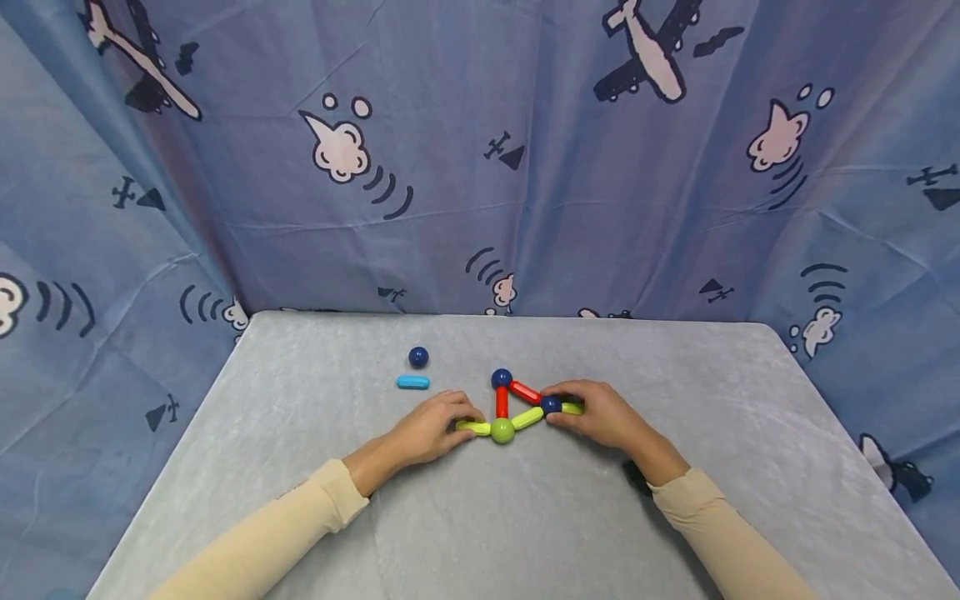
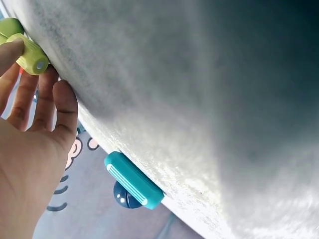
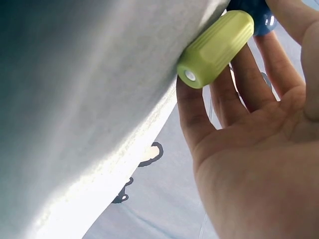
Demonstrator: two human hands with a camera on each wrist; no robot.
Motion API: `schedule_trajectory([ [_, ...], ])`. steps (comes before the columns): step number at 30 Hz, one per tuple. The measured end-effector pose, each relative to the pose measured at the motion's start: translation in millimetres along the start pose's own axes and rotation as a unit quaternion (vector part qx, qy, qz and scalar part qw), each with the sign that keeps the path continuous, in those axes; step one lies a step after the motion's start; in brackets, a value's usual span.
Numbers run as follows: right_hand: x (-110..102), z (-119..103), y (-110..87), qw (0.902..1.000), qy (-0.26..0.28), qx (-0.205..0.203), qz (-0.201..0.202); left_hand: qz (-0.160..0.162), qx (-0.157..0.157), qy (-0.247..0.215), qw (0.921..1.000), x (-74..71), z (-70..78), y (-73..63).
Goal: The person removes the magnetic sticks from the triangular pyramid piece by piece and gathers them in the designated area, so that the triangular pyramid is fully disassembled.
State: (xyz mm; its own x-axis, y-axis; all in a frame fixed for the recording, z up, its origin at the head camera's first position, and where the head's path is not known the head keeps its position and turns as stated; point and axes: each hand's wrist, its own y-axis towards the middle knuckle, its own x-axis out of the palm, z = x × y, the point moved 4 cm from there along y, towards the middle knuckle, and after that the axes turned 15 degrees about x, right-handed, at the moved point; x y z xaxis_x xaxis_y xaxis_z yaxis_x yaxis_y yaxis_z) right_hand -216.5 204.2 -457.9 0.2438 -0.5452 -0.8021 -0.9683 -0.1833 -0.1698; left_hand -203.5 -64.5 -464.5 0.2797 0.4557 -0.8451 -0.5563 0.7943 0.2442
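On the table, magnetic rods and balls form a joined triangle. A green ball (image 1: 502,431) is at its front corner, a dark blue ball (image 1: 502,379) at the back and another dark blue ball (image 1: 551,404) at the right. Two red rods (image 1: 502,402) and a yellow-green rod (image 1: 528,418) link them. My left hand (image 1: 432,427) pinches a yellow-green rod (image 2: 33,56) that sticks out left from the green ball. With thumb and fingers my right hand (image 1: 600,412) grips the right blue ball; a yellow-green rod (image 3: 215,50) extends from that ball toward the palm.
A loose light blue rod (image 1: 413,382) and a dark blue ball (image 1: 418,357) lie at the back left of the grey table (image 1: 480,533). A blue curtain (image 1: 450,167) with printed airplanes hangs behind and along both sides.
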Motion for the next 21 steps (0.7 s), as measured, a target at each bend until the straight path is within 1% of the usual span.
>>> schedule_trajectory([
  [9,0.7,0.6,0.1,1.0,0.001,0.002,-0.002,0.002,-0.005,0.007,1.0,-0.4,0.8,1.2],
  [13,1.2,1.1,0.3,1.0,0.002,0.003,-0.001,0.003,0.004,0.024,0.9997,-1.4,3.2,0.7],
  [17,1.4,0.6,0.6,1.0,0.002,0.002,0.0,0.01,0.012,0.037,0.9992,-2.5,4.6,-1.1],
  [21,1.2,0.6,0.7,1.0,-0.004,0.002,0.002,0.019,0.017,0.034,0.9991,-2.7,4.7,-1.8],
])
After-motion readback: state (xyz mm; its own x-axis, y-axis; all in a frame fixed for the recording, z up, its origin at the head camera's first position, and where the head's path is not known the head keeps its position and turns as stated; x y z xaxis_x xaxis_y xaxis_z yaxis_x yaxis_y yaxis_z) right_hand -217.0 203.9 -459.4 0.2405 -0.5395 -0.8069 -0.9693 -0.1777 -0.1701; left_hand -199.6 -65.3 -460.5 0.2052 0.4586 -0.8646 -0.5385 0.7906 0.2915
